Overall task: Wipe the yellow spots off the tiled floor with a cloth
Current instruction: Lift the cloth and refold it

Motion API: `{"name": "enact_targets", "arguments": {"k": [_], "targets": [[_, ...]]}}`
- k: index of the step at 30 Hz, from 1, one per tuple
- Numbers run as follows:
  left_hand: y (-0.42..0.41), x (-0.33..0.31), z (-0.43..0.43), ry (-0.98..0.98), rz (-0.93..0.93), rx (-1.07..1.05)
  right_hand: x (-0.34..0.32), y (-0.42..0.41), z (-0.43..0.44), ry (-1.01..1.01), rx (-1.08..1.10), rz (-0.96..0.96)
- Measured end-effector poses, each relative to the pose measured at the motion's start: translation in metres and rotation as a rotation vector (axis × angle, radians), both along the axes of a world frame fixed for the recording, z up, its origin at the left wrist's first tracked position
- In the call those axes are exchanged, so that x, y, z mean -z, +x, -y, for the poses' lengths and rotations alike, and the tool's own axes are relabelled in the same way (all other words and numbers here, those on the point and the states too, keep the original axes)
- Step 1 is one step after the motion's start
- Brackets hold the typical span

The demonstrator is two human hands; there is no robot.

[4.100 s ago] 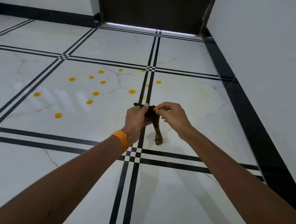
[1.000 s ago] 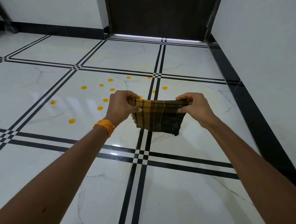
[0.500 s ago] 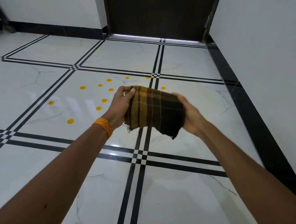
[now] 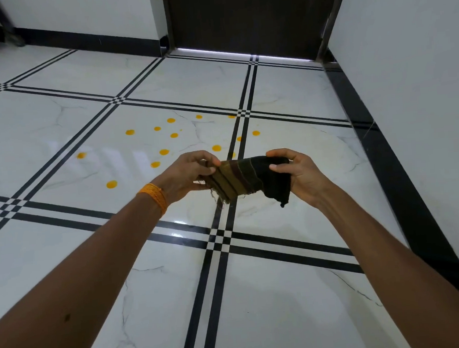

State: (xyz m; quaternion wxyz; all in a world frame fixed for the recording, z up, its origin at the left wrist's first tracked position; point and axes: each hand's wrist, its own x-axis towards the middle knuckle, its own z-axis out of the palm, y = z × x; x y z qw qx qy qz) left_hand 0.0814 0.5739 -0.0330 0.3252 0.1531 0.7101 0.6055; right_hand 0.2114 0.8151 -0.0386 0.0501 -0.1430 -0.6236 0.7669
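Note:
A dark checked cloth [image 4: 246, 179], mustard and brown, is stretched between both hands above the floor. My left hand [image 4: 188, 178], with an orange thread band on its wrist, pinches the cloth's frayed left end. My right hand [image 4: 300, 174] grips the dark right end, thumb on top. Several yellow spots [image 4: 164, 152] dot the white tiled floor [image 4: 66, 266] just beyond and to the left of my hands, the nearest one [image 4: 111, 184] left of my left wrist. Some spots lie partly hidden behind the cloth and hands.
Black double lines cross the white marble tiles. A white wall [image 4: 412, 79] with a black skirting [image 4: 403, 189] runs along the right. A dark door [image 4: 250, 17] stands at the far end. Another white wall with black skirting [image 4: 86, 41] is at the back left.
The bunched cloth was opened out flat a second ago, then folded over. Both hands have now come lower and closer, holding it as a narrower folded strip.

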Motion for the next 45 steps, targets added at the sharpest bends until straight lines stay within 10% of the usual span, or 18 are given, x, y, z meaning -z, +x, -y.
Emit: {"name": "enact_targets", "arguments": {"k": [9, 21, 26, 33, 45], "targets": [[0.000, -0.004, -0.002, 0.008, -0.132, -0.021, -0.003, -0.003, -0.005, 0.151, 0.083, 0.004], [0.002, -0.004, -0.007, -0.357, -0.823, -0.037, 0.000, -0.006, -0.012, 0.458, 0.016, 0.049], [-0.003, 0.005, -0.003, -0.225, -0.623, -0.029, -0.008, -0.011, -0.006, 0.732, 0.132, 0.076], [0.007, -0.007, -0.010, 0.146, -0.028, -0.066, -0.008, -0.002, 0.004, -0.304, 0.060, -0.036], [0.012, -0.006, 0.002, 0.148, 0.199, -0.085, -0.010, -0.023, 0.040, -0.884, 0.223, -0.070]]}}
